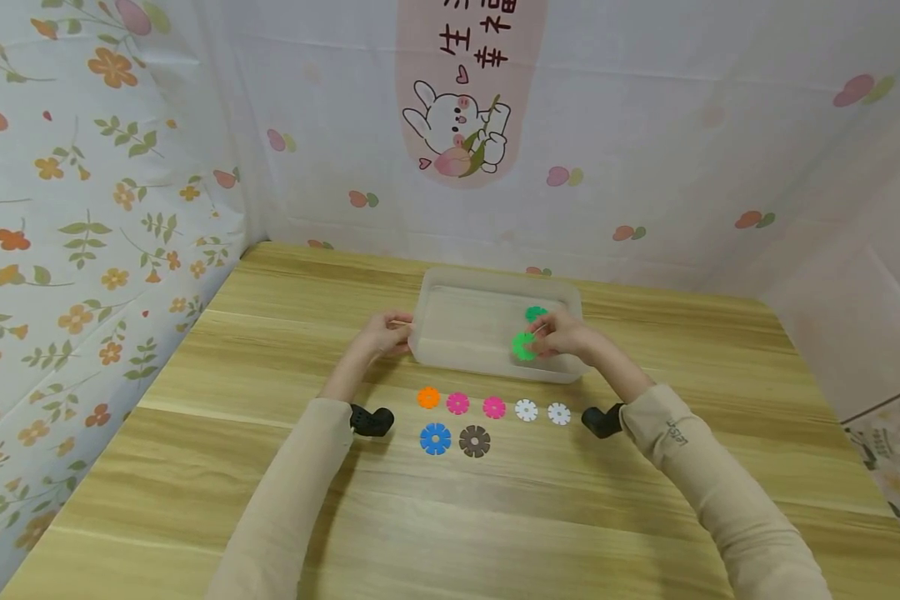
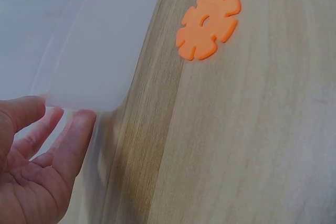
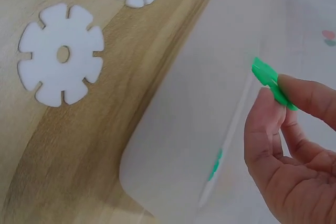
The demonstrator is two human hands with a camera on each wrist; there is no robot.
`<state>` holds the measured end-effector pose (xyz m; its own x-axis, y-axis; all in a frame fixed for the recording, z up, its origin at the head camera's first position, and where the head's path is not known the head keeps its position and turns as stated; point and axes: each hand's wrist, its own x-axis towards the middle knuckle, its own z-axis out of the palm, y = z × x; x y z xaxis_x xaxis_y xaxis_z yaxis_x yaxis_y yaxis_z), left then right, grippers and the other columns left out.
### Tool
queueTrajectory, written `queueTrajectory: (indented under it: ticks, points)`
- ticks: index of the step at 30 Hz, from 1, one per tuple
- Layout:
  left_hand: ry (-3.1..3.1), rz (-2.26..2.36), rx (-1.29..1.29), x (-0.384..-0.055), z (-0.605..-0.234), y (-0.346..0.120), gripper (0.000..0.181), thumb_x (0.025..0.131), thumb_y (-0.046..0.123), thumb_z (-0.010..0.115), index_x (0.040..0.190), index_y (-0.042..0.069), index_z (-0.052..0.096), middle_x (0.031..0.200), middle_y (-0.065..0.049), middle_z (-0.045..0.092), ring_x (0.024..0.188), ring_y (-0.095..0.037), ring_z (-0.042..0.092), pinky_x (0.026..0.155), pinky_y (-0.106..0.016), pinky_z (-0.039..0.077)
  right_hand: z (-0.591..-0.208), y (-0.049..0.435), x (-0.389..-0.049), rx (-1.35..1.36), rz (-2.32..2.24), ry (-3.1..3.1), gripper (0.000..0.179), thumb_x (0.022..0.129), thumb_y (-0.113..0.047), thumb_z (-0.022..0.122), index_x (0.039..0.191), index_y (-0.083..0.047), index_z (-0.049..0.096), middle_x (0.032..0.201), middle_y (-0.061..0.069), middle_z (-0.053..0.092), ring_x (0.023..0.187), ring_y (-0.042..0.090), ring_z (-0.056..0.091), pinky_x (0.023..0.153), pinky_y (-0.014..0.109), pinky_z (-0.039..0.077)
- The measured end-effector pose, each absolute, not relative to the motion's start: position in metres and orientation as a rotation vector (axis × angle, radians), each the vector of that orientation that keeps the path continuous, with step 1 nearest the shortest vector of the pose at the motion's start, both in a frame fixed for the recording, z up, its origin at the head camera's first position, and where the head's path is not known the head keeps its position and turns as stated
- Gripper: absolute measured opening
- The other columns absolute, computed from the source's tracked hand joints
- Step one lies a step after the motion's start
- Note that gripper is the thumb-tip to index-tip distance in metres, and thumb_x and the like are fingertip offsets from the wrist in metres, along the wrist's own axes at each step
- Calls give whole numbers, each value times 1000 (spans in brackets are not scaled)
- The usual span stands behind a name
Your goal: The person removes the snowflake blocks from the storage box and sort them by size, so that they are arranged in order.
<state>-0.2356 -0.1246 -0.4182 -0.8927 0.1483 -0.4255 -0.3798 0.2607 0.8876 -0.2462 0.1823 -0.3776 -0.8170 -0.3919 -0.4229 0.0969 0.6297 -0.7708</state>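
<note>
A translucent plastic box stands toward the back of the table. My left hand grips its left end, with the thumb at the rim and the fingers against the outer wall. Over the box's right part, my right hand holds a bright green notched disc. Thumb and fingertips pinch that disc at its edge, and it is tilted in the right wrist view. A darker green notched disc lies inside the box, partly hidden behind the right hand; its green shows at the wall in the right wrist view.
In front of the box a row of notched discs lies flat: orange, two pink, two white. Nearer lie larger blue and brown discs. Patterned cloth hangs behind the wooden table.
</note>
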Motion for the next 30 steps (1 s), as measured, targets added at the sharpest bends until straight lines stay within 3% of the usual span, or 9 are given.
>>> queueTrajectory:
  ticks: [6,13,20,30]
  points:
    - [2101,1676,-228,-236,-417,-124,38,97,10,44,133,0,40,130,-22,46,92,-17,54,66,-13,51,-369,181,-242,-261,-1128,2285,40,86,-5,59,119,13,47,84,3,49,72,9,51,78,32,55]
    - [2107,1679,-214,-236,-417,-123,37,96,9,44,132,-1,40,129,-23,47,91,-16,54,63,-12,50,-363,180,-230,-344,-1097,2288,31,85,-5,61,111,9,52,81,2,54,72,11,53,76,34,54]
    - [2112,1692,-217,-235,-417,-123,37,96,9,44,132,-2,40,129,-23,47,90,-17,54,62,-12,49,-364,180,-219,-457,-1004,2246,30,82,-9,65,107,4,55,81,1,53,77,13,50,71,28,49]
    - [2096,1701,-204,-234,-417,-123,38,96,7,43,132,-3,39,128,-25,47,91,-18,54,62,-13,50,-382,178,-193,-569,-945,2075,22,80,1,62,102,3,58,80,3,55,75,16,49,66,27,45]
